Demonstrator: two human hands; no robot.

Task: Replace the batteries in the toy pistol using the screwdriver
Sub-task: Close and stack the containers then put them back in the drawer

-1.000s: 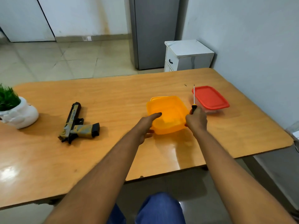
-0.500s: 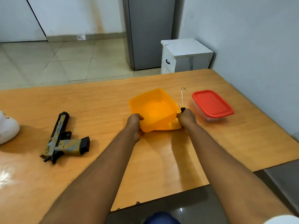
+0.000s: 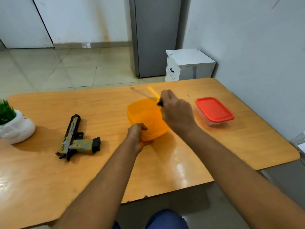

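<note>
The right hand (image 3: 176,111) has lifted off the table (image 3: 247,146) and now swings over the orange box (image 3: 148,119), closed around the screwdriver (image 3: 143,94), whose blurry shaft points to about 10 o'clock. Half a second ago that hand sat low beside the box. The left hand (image 3: 137,134) still grips the box's near corner. The toy pistol (image 3: 74,138) lies untouched at 9 o'clock from the box, well apart. I think the tool is heading there next.
</note>
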